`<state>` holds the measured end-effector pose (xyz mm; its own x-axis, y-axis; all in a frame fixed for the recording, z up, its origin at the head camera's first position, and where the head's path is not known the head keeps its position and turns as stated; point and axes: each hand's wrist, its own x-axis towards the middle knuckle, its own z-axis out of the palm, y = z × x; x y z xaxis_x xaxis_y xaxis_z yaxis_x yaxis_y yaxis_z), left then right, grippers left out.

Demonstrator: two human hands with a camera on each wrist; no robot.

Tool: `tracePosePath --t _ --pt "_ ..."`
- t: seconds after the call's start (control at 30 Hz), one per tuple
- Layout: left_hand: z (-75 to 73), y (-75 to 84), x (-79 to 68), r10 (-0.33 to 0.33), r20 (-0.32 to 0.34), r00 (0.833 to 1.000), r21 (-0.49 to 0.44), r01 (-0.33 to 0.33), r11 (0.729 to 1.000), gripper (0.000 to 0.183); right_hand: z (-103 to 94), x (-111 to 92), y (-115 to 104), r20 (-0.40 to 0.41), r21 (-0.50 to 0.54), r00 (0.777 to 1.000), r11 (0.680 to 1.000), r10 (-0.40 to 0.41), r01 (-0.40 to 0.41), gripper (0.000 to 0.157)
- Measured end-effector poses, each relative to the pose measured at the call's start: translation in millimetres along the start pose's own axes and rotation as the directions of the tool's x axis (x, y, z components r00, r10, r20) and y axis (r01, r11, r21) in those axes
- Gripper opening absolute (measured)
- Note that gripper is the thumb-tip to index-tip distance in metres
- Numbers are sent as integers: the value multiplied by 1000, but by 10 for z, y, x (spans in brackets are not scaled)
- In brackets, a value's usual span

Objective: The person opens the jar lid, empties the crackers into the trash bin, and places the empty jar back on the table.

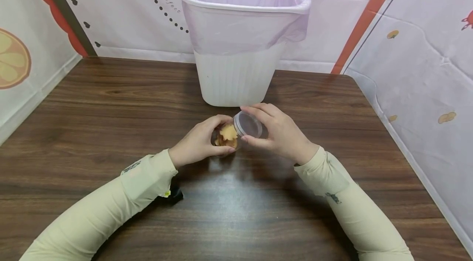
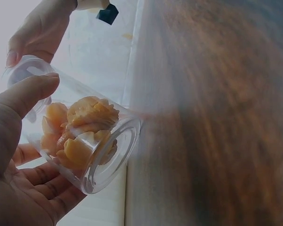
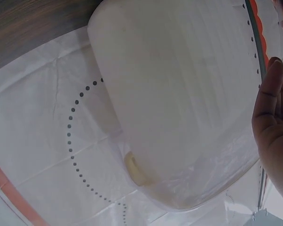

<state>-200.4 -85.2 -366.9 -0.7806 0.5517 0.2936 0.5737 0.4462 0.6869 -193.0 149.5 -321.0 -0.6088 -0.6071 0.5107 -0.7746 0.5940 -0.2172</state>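
In the head view, my left hand (image 1: 199,140) grips a clear plastic jar (image 2: 115,162) from its side, thumb and fingers curled round the wall. Several yellow-orange pieces with ridged edges, like small pastries (image 2: 87,127), lie inside it. The jar is tilted, its round base toward the lower right of the left wrist view. At the jar's mouth, my right hand (image 1: 281,131) pinches a clear round lid (image 1: 250,124) by its rim between thumb and fingers. The lid stands on edge and overlaps the jar's opening in the head view. Only part of my right hand shows in the right wrist view.
A white bin (image 1: 236,76) lined with a pale purple bag (image 1: 244,31) stands just beyond the hands on a dark wood table (image 1: 111,101). Printed white sheets (image 1: 425,68) hang around the back and sides. A small black object (image 1: 174,196) is by the left forearm.
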Motion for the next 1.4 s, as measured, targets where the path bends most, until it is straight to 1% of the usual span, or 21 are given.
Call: tracePosePath --t 0.37,0.63,0.77,0.97,1.27,1.33,1.4 --pt "3 -6 -11 11 1 1000 7 -11 1000 65 -40 -2 18 15 37 998 998 -58 58 59" --pt "-3 -6 -16 1 9 1000 12 -1 1000 65 -56 7 31 42 52 994 993 -105 103 61" --pt "1 -11 -15 -4 11 1000 15 4 1000 65 -56 6 35 48 49 993 993 -107 105 62" --pt "1 -8 -12 -5 6 1000 18 5 1000 64 -48 5 11 45 47 996 996 -72 70 65" --pt "-2 10 -19 -9 -2 1000 16 9 1000 63 -57 -8 -24 44 -22 999 999 28 -27 67" --pt "-3 15 -21 -10 -5 1000 16 11 1000 63 -55 -10 -34 37 -36 998 998 55 -54 71" --pt "-4 21 -23 -11 -6 1000 17 11 1000 63 -49 -8 -46 28 -57 996 995 79 -78 80"
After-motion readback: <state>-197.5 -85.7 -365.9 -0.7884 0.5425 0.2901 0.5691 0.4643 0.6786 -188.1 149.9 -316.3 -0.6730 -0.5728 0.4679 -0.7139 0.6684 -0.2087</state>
